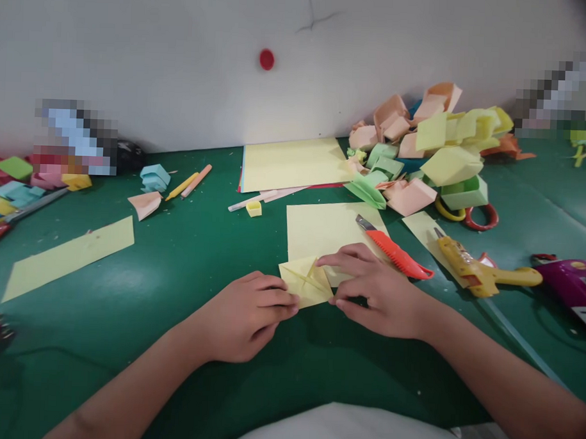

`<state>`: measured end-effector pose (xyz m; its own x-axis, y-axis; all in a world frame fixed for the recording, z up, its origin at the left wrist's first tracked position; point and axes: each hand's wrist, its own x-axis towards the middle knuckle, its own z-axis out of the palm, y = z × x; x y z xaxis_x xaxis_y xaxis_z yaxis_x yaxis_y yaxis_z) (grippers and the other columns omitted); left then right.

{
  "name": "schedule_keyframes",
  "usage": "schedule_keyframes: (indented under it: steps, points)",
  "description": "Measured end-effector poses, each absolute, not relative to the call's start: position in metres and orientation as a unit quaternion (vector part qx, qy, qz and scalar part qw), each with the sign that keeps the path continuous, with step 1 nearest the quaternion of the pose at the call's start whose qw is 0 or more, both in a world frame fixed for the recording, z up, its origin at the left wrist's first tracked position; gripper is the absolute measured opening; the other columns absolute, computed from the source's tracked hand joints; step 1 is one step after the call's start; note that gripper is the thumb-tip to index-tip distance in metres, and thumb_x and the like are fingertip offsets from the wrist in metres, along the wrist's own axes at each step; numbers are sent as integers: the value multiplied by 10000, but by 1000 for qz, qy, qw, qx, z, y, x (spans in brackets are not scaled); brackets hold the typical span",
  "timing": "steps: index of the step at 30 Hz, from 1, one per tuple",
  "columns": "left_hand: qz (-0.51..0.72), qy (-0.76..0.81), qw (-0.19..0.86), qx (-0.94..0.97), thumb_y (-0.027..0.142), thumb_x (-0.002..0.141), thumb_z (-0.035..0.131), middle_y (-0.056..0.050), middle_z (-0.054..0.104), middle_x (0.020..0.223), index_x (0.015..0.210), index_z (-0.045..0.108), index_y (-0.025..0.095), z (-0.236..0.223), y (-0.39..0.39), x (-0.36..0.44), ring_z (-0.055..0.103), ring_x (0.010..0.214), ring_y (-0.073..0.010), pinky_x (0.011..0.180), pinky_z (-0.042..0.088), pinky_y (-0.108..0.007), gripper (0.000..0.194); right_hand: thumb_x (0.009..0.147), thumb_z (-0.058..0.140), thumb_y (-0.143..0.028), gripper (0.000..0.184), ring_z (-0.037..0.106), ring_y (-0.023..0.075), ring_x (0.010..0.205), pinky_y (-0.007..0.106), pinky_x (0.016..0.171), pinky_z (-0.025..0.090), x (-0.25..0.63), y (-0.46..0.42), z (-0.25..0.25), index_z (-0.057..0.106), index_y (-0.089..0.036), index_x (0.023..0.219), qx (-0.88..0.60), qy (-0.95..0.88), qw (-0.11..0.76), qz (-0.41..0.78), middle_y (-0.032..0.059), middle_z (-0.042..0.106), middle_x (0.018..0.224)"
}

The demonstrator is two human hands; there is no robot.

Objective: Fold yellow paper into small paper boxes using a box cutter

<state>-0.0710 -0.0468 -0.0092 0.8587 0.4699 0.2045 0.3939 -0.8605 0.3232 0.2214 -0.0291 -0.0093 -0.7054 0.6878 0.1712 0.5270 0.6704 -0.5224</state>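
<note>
A small square of pale yellow paper, with crossing creases and corners folded inward, lies on the green table in front of me. My left hand grips its left edge with the fingers closed together. On the other side, my right hand touches the paper's upper right corner with the index finger, while the thumb and other fingertips meet at the lower right corner. Just beyond, a larger yellow sheet lies flat, partly beneath the square. An orange utility knife rests on that sheet, its blade pointing away.
A yellow glue gun lies on the right, near a purple tool. Folded paper boxes pile up behind it beside scissors. A paper stack lies against the wall; a yellow strip lies left.
</note>
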Motion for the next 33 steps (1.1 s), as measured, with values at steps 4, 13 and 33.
schedule_keyframes:
  steps: [4, 13, 33]
  points:
    - [159, 222, 146, 951, 94, 905, 517, -56, 760, 1139, 1168, 703, 185, -11, -46, -71, 642, 1123, -235, 912, 535, -395, 334, 864, 637, -189, 180, 480, 330, 1267, 574, 1011, 484, 223, -30, -8, 760, -256, 750, -343, -897, 170, 222, -1, 586, 1455]
    - [176, 227, 147, 947, 97, 891, 511, -68, 765, 1124, 1087, 721, 191, -8, -45, -71, 665, 1100, -226, 897, 553, -389, 302, 906, 604, -217, 215, 504, 339, 1297, 563, 946, 545, 224, -32, -8, 800, -274, 840, -340, -897, 183, 215, 20, 566, 1490]
    - [186, 226, 159, 943, 88, 895, 526, -62, 764, 1138, 1090, 717, 180, -9, -45, -72, 663, 1108, -225, 896, 548, -382, 289, 873, 621, -169, 215, 462, 346, 1405, 583, 1081, 478, 230, -27, -3, 751, -254, 726, -343, -900, 150, 224, -37, 539, 1507]
